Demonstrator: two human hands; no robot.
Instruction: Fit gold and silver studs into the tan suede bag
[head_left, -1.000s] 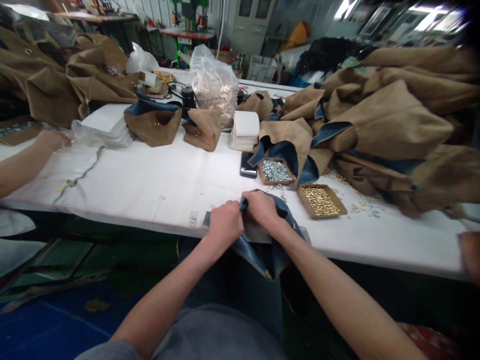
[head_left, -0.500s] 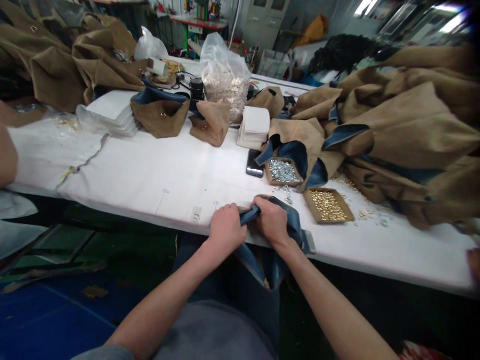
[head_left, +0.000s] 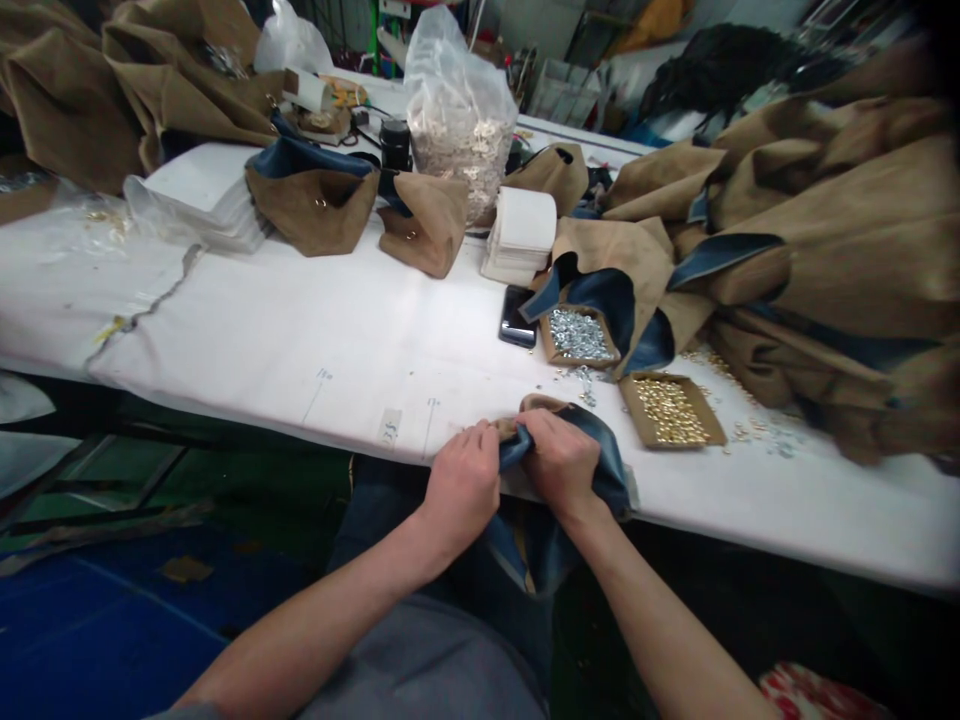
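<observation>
At the table's front edge, both hands grip one blue-and-tan leather piece point(head_left: 606, 450) that looks like a bag. My left hand point(head_left: 466, 482) is closed in a fist around a folded edge of it. Close beside, my right hand point(head_left: 561, 458) is wrapped over the same fold, thumb pressed toward the left fist. Part of the bag hangs below the table edge over my lap. What lies inside the fingers is hidden. To the right of my right hand sits a cardboard box of gold-coloured metal pieces point(head_left: 673, 412); behind it is a box of silver-coloured ones point(head_left: 577, 335).
A phone point(head_left: 517, 316) lies by a stack of white pads point(head_left: 523, 232). Brown bags point(head_left: 315, 210) stand behind, and a large heap of tan leather point(head_left: 862, 230) covers the right side. A clear plastic sack point(head_left: 457, 120) stands at the back. Loose metal pieces are scattered on the white table point(head_left: 247, 330).
The camera view has tilted down and shifted slightly. Both hands keep their hold on the leather bag, with the fold between them a little bunched and turned.
</observation>
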